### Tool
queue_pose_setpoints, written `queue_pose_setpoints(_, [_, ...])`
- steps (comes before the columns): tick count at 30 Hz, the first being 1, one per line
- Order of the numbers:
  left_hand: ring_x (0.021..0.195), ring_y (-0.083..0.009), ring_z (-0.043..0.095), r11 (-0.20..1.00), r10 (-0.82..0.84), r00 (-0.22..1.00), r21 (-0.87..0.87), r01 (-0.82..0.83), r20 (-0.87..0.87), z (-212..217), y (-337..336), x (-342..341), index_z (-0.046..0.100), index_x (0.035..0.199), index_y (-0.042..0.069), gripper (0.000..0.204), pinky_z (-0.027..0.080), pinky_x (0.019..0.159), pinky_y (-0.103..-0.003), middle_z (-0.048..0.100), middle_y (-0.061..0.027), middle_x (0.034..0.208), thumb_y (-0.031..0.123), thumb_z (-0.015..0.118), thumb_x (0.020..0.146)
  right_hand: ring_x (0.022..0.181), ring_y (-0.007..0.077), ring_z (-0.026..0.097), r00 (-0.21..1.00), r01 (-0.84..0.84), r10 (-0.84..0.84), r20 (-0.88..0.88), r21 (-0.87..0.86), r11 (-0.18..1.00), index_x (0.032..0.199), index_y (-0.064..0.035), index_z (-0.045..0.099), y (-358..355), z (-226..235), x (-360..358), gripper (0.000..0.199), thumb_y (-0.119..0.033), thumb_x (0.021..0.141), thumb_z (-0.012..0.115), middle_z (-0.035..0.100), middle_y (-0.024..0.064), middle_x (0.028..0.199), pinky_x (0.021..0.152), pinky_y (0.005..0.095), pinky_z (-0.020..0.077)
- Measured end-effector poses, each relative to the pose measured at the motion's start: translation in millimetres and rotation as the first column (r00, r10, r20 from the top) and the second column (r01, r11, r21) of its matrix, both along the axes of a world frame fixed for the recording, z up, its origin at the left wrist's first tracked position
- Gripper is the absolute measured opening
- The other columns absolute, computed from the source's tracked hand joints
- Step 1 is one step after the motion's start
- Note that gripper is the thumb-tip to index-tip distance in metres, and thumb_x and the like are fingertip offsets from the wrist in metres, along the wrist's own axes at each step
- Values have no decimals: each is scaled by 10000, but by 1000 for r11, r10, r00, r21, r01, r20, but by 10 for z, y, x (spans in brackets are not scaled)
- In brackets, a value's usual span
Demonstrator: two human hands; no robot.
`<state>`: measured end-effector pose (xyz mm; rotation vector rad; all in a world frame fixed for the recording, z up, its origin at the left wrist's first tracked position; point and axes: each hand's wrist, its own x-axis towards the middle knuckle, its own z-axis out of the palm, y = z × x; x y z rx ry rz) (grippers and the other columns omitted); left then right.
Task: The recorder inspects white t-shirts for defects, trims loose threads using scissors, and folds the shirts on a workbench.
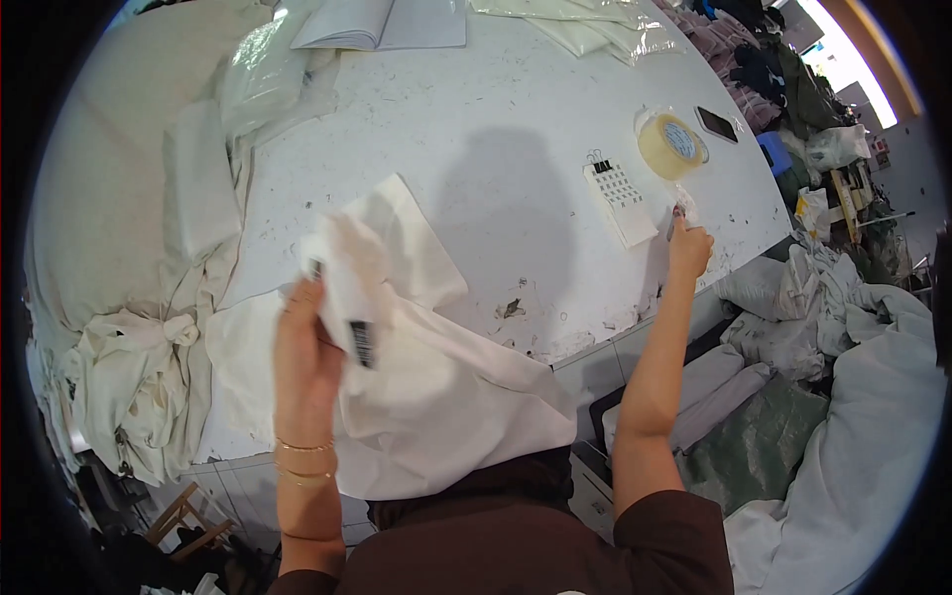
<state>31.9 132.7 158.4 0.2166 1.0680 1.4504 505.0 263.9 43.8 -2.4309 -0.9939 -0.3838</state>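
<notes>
A white garment (451, 397) lies across the near edge of the table and hangs over my lap. My left hand (305, 342) is closed on a raised, motion-blurred fold of it, beside a black-and-white label (361, 343). At the right edge of the table, my right hand (689, 248) is curled with the thumb pointing away from me. A small crumpled whitish piece (686, 203) shows at its fingertips; what the fingers hold is hard to make out. Just beyond are a roll of clear yellowish tape (669, 147) and a white sticker sheet (621, 198) with a black binder clip (599, 163).
A phone (716, 125) lies by the tape. Cream fabric (119, 198) is heaped at the left, with plastic-wrapped packs (263, 74) beside it. An open notebook (382, 22) and clear bags (585, 22) lie at the far side. Fabric and bags (853, 367) crowd the right.
</notes>
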Motion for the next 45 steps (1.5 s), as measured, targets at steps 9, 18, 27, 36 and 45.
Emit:
queue_pose_setpoints(9, [809, -94, 626, 954, -291, 920, 12, 298, 262, -224, -290, 60, 589, 1049, 24, 183, 503, 707, -238, 646, -32, 913, 108, 547, 892, 652, 234, 627, 910, -414, 391, -136, -257, 874, 774, 1, 667, -195, 53, 833, 232, -191, 658, 726, 652, 159, 690, 601, 374, 469])
queue_pose_setpoints(18, [818, -104, 634, 971, -209, 955, -72, 228, 210, -77, -257, 273, 622, 1065, 9, 198, 533, 712, -246, 654, -33, 922, 99, 607, 889, 726, 129, 552, -80, -389, 757, -648, 720, 575, 1058, -47, 478, -1143, 1019, -1752, 158, -62, 907, 520, 548, 53, 796, 663, 258, 433])
queue_pose_setpoints(27, [869, -138, 643, 974, -225, 962, 8, 226, 155, -182, -281, 272, 616, 1067, 17, 202, 541, 761, -276, 659, -55, 974, 114, 600, 891, 495, 56, 407, -141, -676, 649, -747, 552, 489, 927, -20, 531, -1547, 1177, -2866, 71, -91, 922, 536, 479, 3, 573, 455, 207, 333])
queue_pose_setpoints(36, [752, -112, 635, 978, -207, 961, 14, 208, 186, -152, -255, 299, 624, 1075, -1, 229, 520, 650, -244, 660, -48, 908, 114, 625, 878, 490, 68, 394, -49, -762, 700, -713, 480, 435, 892, -28, 527, -1534, 1163, -2927, 59, -62, 889, 576, 478, 27, 570, 465, 220, 335])
queue_pose_setpoints(45, [768, -126, 645, 978, -208, 959, 28, 206, 195, -139, -267, 292, 619, 1084, -4, 240, 533, 679, -253, 662, -54, 916, 113, 629, 874, 480, 82, 398, -42, -779, 719, -694, 474, 412, 881, -28, 530, -1529, 1171, -2911, 53, -56, 881, 574, 472, 35, 565, 467, 225, 339])
